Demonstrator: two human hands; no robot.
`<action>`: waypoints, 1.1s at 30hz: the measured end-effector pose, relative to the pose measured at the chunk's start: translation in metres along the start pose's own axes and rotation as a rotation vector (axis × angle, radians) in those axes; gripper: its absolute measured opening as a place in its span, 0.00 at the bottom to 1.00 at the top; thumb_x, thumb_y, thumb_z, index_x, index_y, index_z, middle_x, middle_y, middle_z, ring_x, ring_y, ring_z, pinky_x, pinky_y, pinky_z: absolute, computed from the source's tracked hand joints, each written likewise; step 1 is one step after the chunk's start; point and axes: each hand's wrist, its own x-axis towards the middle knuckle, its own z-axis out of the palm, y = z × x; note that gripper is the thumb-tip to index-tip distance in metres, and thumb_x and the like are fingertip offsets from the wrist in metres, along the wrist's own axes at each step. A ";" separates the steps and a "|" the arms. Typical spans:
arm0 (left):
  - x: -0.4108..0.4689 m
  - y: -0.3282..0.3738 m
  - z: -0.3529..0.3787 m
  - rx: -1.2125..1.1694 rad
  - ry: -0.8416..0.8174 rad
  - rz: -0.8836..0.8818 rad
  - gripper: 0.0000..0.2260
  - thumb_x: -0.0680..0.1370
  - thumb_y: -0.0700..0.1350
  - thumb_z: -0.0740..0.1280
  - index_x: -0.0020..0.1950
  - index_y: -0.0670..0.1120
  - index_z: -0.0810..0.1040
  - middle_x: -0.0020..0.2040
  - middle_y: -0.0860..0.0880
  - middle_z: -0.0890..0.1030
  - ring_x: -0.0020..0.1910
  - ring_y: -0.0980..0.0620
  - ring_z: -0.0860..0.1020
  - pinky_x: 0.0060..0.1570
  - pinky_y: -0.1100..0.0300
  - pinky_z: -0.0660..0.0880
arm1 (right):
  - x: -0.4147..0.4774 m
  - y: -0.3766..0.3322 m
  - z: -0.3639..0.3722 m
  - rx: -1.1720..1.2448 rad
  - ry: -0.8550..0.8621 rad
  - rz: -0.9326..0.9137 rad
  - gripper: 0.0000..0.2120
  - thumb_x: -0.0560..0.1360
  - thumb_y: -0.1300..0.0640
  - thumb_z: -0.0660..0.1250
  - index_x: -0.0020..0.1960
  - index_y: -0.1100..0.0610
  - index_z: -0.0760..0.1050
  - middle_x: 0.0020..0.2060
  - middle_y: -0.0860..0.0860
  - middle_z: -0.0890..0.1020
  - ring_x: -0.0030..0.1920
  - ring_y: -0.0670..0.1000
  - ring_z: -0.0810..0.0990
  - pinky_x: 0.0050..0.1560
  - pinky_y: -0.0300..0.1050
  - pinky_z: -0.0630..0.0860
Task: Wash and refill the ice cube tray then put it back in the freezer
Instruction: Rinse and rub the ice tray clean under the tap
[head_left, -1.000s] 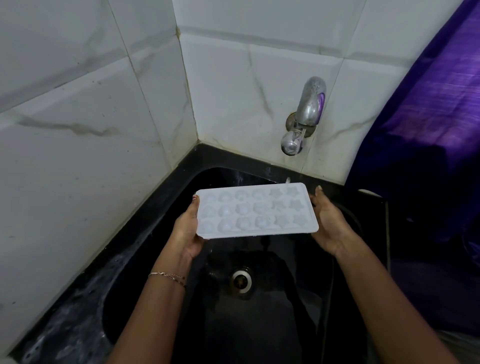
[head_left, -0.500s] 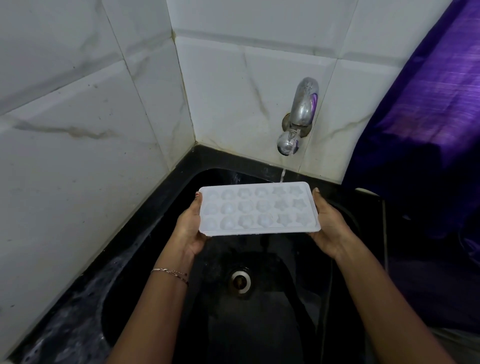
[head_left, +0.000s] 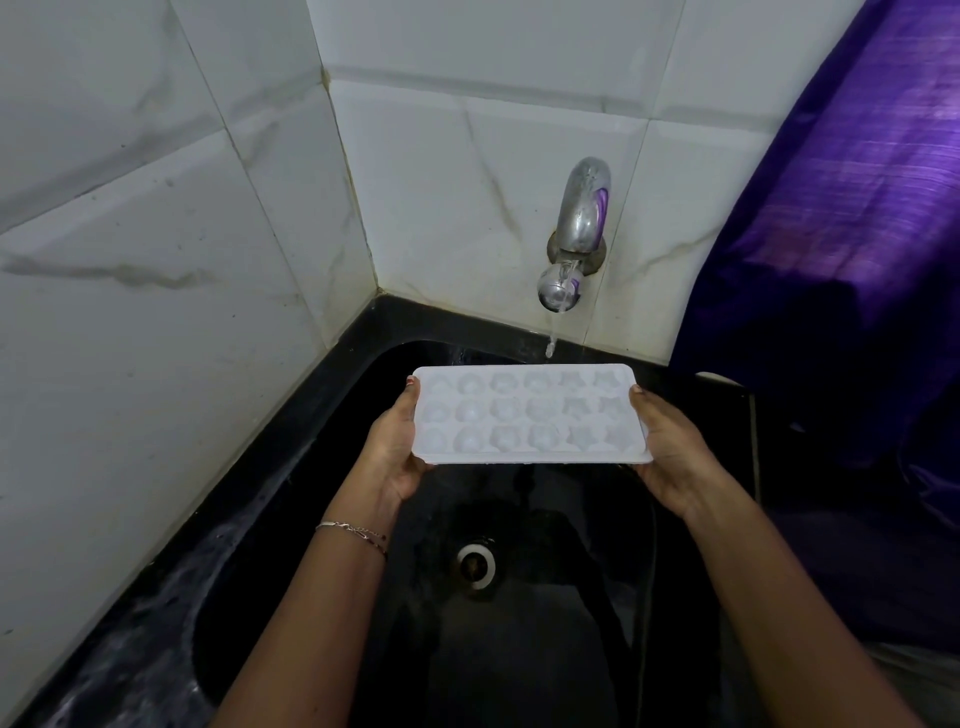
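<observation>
Black sink (head_left: 332, 400) in a white tiled corner, tap (head_left: 579, 228) trickling.
Left hand (head_left: 392, 447) and right hand (head_left: 675, 457) grip the ends of the ice cube tray (head_left: 530, 415) over the sink, water at its far edge; filling and freezer look not yet done.

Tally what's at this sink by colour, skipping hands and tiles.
White: 1, ice cube tray
Black: 1, sink
Silver: 3, tap, drain ring, bracelet
Purple: 1, cloth
Total: 6
</observation>
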 end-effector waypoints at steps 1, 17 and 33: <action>0.000 0.000 0.000 0.004 0.001 0.000 0.18 0.82 0.57 0.58 0.58 0.46 0.80 0.55 0.43 0.84 0.54 0.41 0.82 0.54 0.43 0.78 | 0.000 0.000 -0.001 0.003 0.003 -0.001 0.12 0.82 0.52 0.56 0.54 0.54 0.77 0.47 0.52 0.85 0.48 0.52 0.84 0.51 0.50 0.79; 0.002 -0.004 0.018 0.039 -0.039 -0.030 0.22 0.81 0.58 0.58 0.64 0.45 0.78 0.57 0.43 0.83 0.55 0.41 0.82 0.48 0.48 0.80 | -0.012 -0.002 -0.015 0.047 0.052 -0.009 0.11 0.82 0.53 0.58 0.51 0.54 0.78 0.46 0.51 0.85 0.48 0.52 0.84 0.47 0.48 0.79; 0.005 -0.009 0.038 0.045 -0.098 -0.051 0.20 0.82 0.57 0.56 0.62 0.45 0.78 0.57 0.43 0.83 0.55 0.41 0.81 0.56 0.44 0.78 | -0.015 -0.004 -0.031 0.068 0.105 -0.032 0.11 0.82 0.52 0.57 0.52 0.54 0.78 0.48 0.52 0.84 0.49 0.52 0.83 0.46 0.48 0.78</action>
